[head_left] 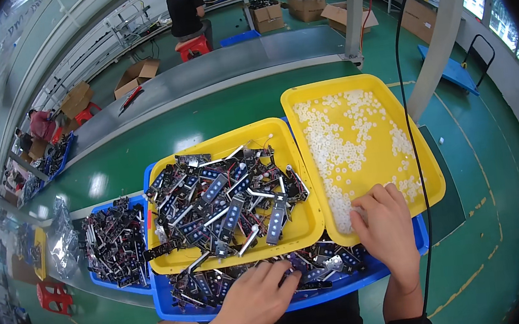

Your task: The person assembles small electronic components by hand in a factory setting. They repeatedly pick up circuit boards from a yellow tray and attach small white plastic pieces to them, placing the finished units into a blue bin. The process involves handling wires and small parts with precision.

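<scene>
My left hand (258, 298) reaches over the near blue tray (167, 307), its fingers bent and closed among black electronic parts (337, 264). What they grip is hidden. Over the near left corner of the right-hand yellow tray (434, 191), my right hand (381, 228) has its fingers curled and its thumb tip close to the forefinger, down at the small white rings (334, 148). Whether a ring is between them is too small to tell. Beside that stands another yellow tray (302, 233), heaped with black strip-like parts (217, 207) with silvery pieces and thin wires.
A second blue tray (117, 281) of similar black parts stands to the left. A black cable (402, 84) hangs down past the right tray, near my right hand. Beyond the green bench lies a grey conveyor belt (200, 79) with red-handled pliers (131, 99). A person (185, 11) sits farther back.
</scene>
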